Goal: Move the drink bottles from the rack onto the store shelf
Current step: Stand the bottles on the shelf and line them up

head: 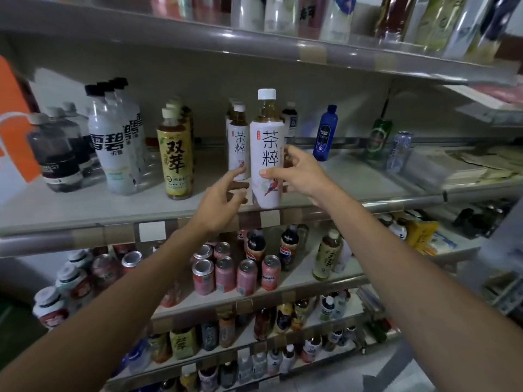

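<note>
Gripped around its middle by the right hand (297,172), thumb across the front of the label and fingers behind, a white-labelled tea bottle (267,154) with a white cap stands upright at the front edge of the store shelf (85,213). Beside it the left hand (223,199) is spread loosely and holds nothing, its fingertips (240,171) reaching the foot of a second matching tea bottle (237,142) just behind and left of the first. Further left on that shelf stand a yellow-labelled tea bottle (175,159) and clear Sprite bottles (109,142), with a blue bottle (325,134) off to the right.
</note>
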A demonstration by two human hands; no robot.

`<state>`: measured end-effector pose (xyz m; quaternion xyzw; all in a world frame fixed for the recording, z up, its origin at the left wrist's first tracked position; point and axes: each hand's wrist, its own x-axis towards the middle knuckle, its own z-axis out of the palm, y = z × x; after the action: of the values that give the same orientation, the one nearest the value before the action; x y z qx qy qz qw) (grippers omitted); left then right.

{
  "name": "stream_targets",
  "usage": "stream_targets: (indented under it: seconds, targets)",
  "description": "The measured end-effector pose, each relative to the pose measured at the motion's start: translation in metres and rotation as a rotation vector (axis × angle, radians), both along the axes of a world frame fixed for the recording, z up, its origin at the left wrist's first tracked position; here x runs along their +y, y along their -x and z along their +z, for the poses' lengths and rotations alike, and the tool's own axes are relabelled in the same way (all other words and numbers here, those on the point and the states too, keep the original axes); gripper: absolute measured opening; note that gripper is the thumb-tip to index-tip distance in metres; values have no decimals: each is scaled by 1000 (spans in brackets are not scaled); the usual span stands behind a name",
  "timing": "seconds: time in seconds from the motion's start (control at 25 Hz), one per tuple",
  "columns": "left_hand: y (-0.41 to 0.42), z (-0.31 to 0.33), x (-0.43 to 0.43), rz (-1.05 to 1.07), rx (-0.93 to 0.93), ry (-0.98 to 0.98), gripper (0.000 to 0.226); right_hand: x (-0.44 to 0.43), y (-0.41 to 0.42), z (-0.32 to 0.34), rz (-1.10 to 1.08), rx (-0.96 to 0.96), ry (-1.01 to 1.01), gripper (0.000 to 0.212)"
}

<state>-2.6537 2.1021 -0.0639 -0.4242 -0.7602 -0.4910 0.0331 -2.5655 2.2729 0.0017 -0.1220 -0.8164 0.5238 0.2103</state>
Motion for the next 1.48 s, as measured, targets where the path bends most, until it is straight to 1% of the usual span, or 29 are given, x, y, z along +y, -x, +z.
stream_targets:
  seconds: [0.12, 0.2, 0.32, 0.4, 0.44, 0.52, 0.56, 0.6, 0.64, 0.76, 0.8, 0.84, 0.96, 1.08, 1.16, 1.24, 1.4, 1.48]
  targets:
    - [27, -14, -10, -51, 256, 254, 46, 4, 28, -16, -69, -9, 18, 61]
    - [43, -20, -15, -86, 363, 352, 46, 3, 50, -28, -107, -7, 59, 59]
    - [67, -22, -16, -64, 457, 505, 52, 1, 85, -45, -161, 1, 120, 47]
    - [76, -18, -10, -45, 436, 541, 49, 4, 103, -55, -179, -20, 120, 47]
    - [81, -17, -7, -37, 410, 556, 48, 4, 111, -59, -174, -31, 119, 56]
    - [89, -17, 2, -36, 422, 590, 48, 10, 125, -62, -172, -53, 130, 96]
    - [93, -15, 6, -45, 429, 602, 49, 15, 131, -63, -173, -67, 135, 110]
    - [95, -16, 9, -48, 421, 603, 49, 18, 134, -63, -166, -76, 142, 110]
    - [98, -19, 12, -50, 412, 597, 50, 19, 136, -62, -147, -77, 139, 102]
    - [97, -37, 20, -9, 430, 646, 54, 18, 137, -65, -93, -62, 154, 61]
    - [96, -42, 22, 10, 450, 671, 56, 18, 138, -68, -86, -45, 148, 53]
    - [96, -43, 25, 24, 445, 669, 56, 16, 140, -70, -85, -23, 131, 49]
    - [99, -39, 30, 73, 371, 651, 57, 12, 151, -78, -157, 5, 39, 43]
    - [98, -38, 31, 124, 351, 719, 60, 15, 160, -83, -174, 13, -112, 39]
    - [100, -39, 33, 96, 275, 735, 59, 18, 162, -85, -167, 7, -130, 38]
    - [105, -37, 34, 74, 238, 732, 58, 19, 163, -89, -154, -1, -110, 38]
    - [108, -37, 34, 45, 217, 703, 56, 22, 164, -93, -144, -16, -124, 43]
    - [109, -38, 34, 50, 228, 687, 56, 20, 162, -92, -168, -17, -168, 43]
